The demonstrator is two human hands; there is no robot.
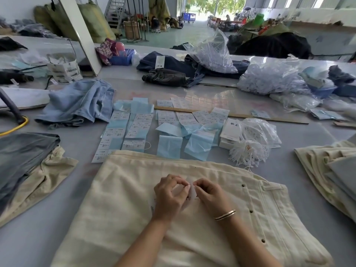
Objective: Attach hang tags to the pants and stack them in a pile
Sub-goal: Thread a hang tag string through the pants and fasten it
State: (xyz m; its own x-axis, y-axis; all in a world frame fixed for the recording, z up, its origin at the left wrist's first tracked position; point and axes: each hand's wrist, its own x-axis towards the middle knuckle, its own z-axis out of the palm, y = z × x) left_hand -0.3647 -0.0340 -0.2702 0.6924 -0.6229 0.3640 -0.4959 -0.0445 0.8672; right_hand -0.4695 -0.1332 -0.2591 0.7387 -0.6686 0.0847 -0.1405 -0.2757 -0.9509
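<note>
Both the left hand (pixel 169 195) and right hand (pixel 209 193) pinch a white hang tag (pixel 192 190) over the cream pants (pixel 134 199) spread on the table (pixel 308 132); risk: a loose pinch may drop the tag before fastening.
</note>
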